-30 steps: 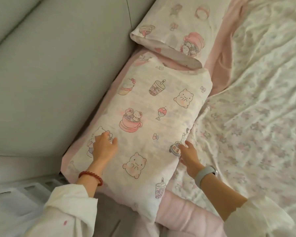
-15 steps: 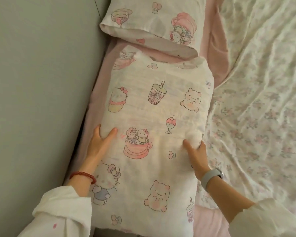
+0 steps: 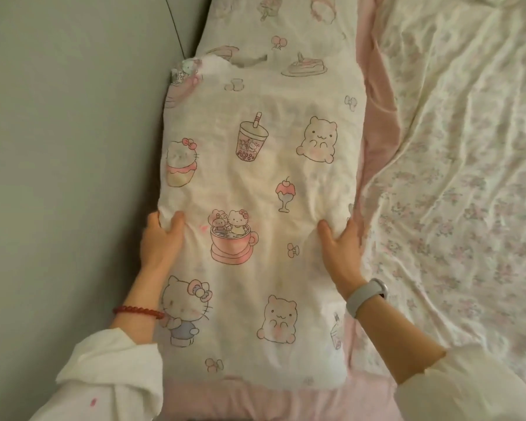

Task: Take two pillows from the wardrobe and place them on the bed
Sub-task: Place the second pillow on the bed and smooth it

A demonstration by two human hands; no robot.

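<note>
A white pillow printed with cartoon cats, bears and drinks is gripped at both long edges. The left hand is curled round the pillow's left edge, thumb pressed on top, remaining fingers hidden underneath or behind the edge. The right hand is curled round the right edge the same way, thumb on top, fabric bunched under it. How far the hidden fingers wrap cannot be told.

The pillow is laid lengthwise along the left side of the bed, just beside the grey headboard. Whether it rests fully on the pink sheet or is partly lifted cannot be told. Its far end overlaps a second pillow of matching print, seen at the top of the view and cut off by the frame edge.

A red bead bracelet is worn on the left wrist, a pale watch on the right wrist. White sleeves are pushed up both forearms.

A floral blanket, creased, is spread over the right part of the bed, with the pink sheet showing between it and the pillows and below the near pillow's bottom edge.
</note>
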